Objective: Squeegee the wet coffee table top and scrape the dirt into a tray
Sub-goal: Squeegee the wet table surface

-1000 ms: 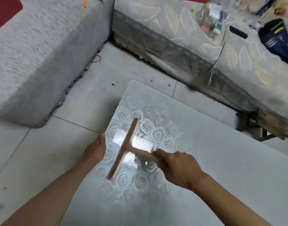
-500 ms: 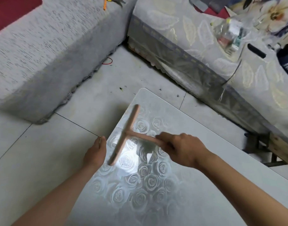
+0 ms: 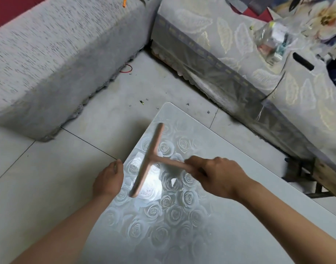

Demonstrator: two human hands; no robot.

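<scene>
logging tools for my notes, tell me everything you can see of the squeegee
The squeegee is pale pink, T-shaped, plastic-looking: a long straight blade bar with a slim handle joined at its middle. The bar runs along the left edge of the coffee table top, over its rose pattern; contact is unclear. The right hand grips the handle's end. The left hand sits beside the bar, apparently not touching it.

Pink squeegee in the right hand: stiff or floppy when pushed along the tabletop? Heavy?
Probably stiff: the squeegee shows a straight blade bar and straight handle while the right hand grips only the handle's end. Likely light for its size: slim parts, one hand holds it. It should glide easily, since the coffee table top looks glossy and reflective.
</scene>
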